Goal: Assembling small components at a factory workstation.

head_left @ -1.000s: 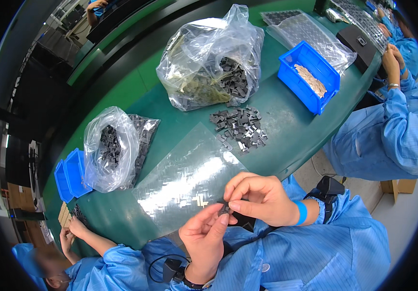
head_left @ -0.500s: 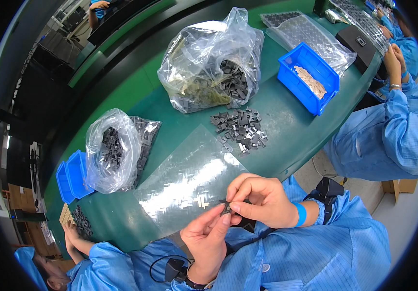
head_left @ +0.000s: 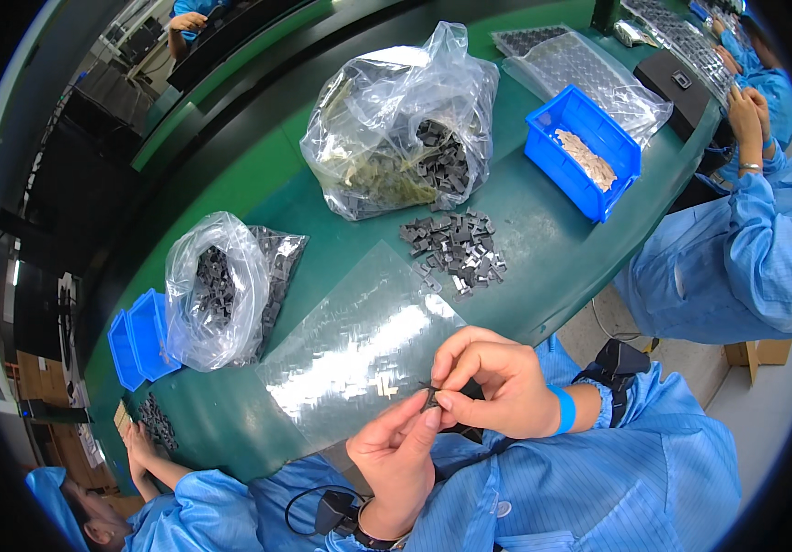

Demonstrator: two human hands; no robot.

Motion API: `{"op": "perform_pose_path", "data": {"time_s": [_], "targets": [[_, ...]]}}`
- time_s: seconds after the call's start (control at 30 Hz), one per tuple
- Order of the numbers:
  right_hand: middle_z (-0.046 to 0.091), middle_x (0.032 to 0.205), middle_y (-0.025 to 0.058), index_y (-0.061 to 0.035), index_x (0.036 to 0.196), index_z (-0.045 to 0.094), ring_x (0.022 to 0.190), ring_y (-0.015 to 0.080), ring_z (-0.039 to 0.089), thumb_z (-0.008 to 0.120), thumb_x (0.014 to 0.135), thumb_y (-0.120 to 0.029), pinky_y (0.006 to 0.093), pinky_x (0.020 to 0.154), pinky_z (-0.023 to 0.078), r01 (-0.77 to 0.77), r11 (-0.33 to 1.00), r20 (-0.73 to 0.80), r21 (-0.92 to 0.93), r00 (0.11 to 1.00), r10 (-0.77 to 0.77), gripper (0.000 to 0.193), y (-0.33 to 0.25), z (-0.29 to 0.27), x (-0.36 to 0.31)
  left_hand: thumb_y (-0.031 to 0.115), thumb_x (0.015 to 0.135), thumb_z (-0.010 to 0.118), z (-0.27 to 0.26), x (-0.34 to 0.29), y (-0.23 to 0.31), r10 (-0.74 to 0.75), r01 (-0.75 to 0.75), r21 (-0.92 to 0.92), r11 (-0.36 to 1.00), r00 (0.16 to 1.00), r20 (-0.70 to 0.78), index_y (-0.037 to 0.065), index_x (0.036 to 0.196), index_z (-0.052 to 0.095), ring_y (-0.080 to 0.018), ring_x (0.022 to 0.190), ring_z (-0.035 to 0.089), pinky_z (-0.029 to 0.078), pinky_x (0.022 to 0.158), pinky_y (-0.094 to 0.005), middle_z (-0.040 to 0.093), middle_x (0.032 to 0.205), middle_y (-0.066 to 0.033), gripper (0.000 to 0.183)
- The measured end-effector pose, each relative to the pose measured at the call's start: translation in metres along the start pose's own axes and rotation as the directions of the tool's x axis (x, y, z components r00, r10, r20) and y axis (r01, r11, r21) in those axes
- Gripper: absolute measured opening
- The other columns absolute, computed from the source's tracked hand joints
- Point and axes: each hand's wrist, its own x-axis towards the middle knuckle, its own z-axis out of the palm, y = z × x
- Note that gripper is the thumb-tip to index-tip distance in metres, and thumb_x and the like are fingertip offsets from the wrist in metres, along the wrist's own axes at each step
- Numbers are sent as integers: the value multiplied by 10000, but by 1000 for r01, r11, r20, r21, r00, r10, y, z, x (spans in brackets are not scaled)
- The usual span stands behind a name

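Between my two hands is a small black plastic part (head_left: 431,397), mostly covered by fingertips. My left hand (head_left: 396,451) pinches it from below with thumb and fingers. From the right, my right hand (head_left: 493,386) grips it too, thumb and forefinger pressed together, a blue band round the wrist. Just beyond the hands lies a clear plastic sheet (head_left: 322,345) with rows of small shiny pieces on it. A few cream-coloured strips (head_left: 383,386) lie on the sheet's near part, close to my left fingertips. Past the sheet is a loose pile of small black parts (head_left: 460,248).
A large clear bag (head_left: 368,120) of black parts stands at the back, a smaller bag (head_left: 217,299) at left. A blue bin (head_left: 589,184) holds beige pieces; blue bins (head_left: 143,336) sit far left. Co-workers (head_left: 736,248) work at right and lower left.
My hands stay together at nearly the same spot, with small shifts of the fingers round the black part. The whole view has moved slightly.
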Motion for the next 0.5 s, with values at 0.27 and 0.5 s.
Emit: {"op": "perform_pose_path", "data": {"time_s": [0.27, 0.5], "targets": [[557, 875, 77, -30, 725, 538, 775, 150, 546, 673, 701, -19, 266, 709, 439, -4, 999, 12, -32, 1000, 4, 137, -1, 0, 4, -93, 775, 596, -1, -2, -3, 20, -20, -2, 1000, 999, -33, -79, 994, 593, -217, 792, 639, 544, 737, -332, 631, 920, -201, 219], [555, 871, 48, -31, 773, 552, 749, 129, 533, 675, 719, -56, 259, 752, 414, 19, 995, 177, -96, 984, -2, 136, -2, -9, 14, -90, 773, 600, -5, -4, -1, 111, -110, 57, 992, 994, -5, -80, 973, 599, -222, 788, 641, 541, 735, -326, 623, 948, -205, 200]]}}
